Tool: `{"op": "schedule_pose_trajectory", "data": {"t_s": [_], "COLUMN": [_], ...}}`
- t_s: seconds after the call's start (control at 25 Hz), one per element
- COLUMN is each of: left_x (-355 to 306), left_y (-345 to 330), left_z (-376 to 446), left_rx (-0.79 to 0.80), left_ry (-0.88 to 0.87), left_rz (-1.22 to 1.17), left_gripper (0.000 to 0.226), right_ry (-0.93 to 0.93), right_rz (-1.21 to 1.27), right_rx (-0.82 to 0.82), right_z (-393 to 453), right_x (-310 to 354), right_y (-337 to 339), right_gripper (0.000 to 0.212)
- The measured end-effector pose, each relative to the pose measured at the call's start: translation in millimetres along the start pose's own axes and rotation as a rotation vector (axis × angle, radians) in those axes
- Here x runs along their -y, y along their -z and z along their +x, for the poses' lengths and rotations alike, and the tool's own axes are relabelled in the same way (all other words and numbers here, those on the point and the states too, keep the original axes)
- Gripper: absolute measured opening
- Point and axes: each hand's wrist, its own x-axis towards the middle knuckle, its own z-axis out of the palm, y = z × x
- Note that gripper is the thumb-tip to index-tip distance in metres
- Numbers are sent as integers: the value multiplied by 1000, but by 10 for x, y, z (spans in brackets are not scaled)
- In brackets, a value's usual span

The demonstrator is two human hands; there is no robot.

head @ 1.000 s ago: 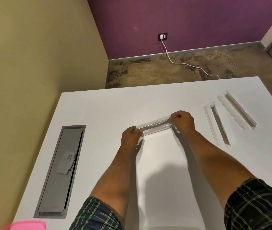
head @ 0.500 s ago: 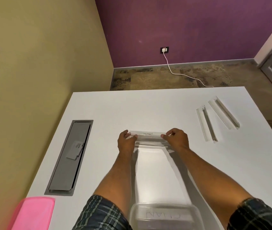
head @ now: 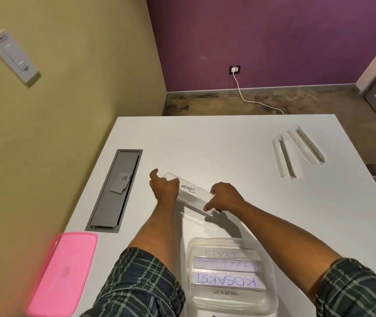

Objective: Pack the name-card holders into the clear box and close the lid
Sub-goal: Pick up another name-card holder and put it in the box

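**Both hands grip a name-card holder above the white table**

At the far left, near the table's near edge, a pink lid (head: 62, 274) lies flat, its long axis running away from the person. Beyond it a grey cable hatch (head: 113, 191) is set into the white table (head: 216, 145).

In the middle, the left hand (head: 165, 187) is closed over the far-left end of a clear name-card holder (head: 192, 194), and the right hand (head: 224, 197) pinches its near-right end. The holder's long axis runs diagonally, from far-left to near-right; a handwritten card shows through it, its lettering upside down to the camera. A shadow falls on the table beneath it.

Close to the person, between the forearms, the clear box (head: 271, 282) stands open with several holders stacked inside, lying crosswise, left to right.

At the far right, two more holders (head: 297, 152) lie on the table side by side, well apart from the hands, both pointing roughly away from the person.
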Motion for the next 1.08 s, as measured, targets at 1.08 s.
{"op": "schedule_pose_trajectory", "data": {"t_s": [1.08], "left_x": [201], "left_y": [-37], "left_z": [-1187], "left_rx": [1308], "left_ry": [-104], "left_rz": [878], "left_gripper": [28], "right_ry": [649], "right_rz": [-463], "right_rx": [15], "right_z": [-1037], "right_x": [-958], "right_y": [30], "right_gripper": [74]}}
